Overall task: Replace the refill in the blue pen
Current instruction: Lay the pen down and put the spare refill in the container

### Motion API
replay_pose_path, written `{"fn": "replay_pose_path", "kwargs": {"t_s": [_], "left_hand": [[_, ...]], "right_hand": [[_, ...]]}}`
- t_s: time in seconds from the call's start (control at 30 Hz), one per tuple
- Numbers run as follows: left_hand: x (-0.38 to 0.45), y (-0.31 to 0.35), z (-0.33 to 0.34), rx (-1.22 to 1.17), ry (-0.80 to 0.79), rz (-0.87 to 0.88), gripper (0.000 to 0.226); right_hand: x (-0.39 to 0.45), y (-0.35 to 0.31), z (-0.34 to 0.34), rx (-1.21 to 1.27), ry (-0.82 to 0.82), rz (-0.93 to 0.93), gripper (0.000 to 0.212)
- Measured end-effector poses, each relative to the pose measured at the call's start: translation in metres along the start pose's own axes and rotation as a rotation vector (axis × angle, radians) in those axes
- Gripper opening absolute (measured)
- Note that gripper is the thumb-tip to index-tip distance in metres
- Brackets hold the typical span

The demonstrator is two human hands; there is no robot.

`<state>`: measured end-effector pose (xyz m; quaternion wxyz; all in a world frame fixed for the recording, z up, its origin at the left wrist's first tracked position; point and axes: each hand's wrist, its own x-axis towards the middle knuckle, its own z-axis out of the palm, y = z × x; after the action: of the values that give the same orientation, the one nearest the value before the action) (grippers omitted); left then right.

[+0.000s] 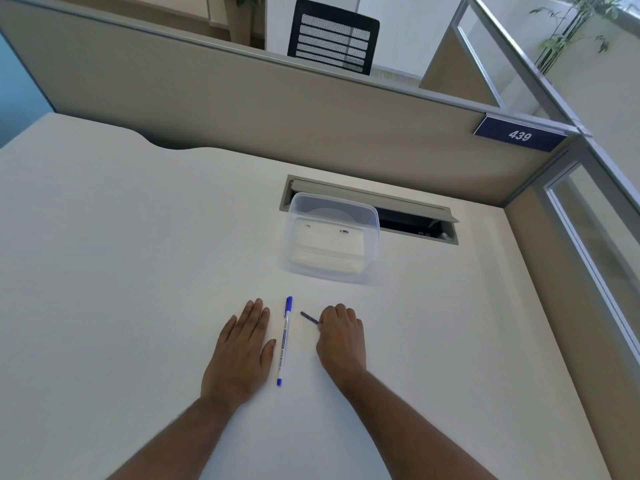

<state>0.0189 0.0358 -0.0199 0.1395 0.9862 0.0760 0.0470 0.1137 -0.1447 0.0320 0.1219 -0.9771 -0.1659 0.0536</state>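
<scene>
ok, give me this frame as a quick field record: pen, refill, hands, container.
pen: blue-capped white pen lying on white desk, capped, between the hands
refill: thin dark refill, one end in right hand
left hand: flat on desk, open, beside pen
right hand: closed on refill
container: clear plastic tub beyond the hands, contents unclear

Office cubicle — partition [242, 109], numbered plate [519, 135]

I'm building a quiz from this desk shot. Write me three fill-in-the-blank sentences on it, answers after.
1. The blue pen lies between the two ____.
2. The right hand is closed on a thin dark ____.
3. The left hand lies ____ on the desk.

Answers: hands; refill; flat
</scene>
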Motion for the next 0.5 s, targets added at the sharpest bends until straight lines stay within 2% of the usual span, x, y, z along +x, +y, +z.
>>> {"fn": "replay_pose_path", "kwargs": {"t_s": [0.13, 0.4, 0.5], "left_hand": [[-0.001, -0.001, 0.001, -0.005, -0.007, -0.006, 0.059], [-0.001, -0.001, 0.002, -0.006, -0.022, -0.021, 0.058], [-0.001, 0.000, 0.000, -0.012, -0.026, -0.023, 0.058]], "right_hand": [[0.014, 0.009, -0.013, -0.027, 0.010, -0.058, 0.021], [0.072, 0.011, -0.070, 0.085, 0.266, -0.172, 0.011], [0.097, 0.011, -0.091, 0.048, 0.299, -0.198, 0.018]]}}
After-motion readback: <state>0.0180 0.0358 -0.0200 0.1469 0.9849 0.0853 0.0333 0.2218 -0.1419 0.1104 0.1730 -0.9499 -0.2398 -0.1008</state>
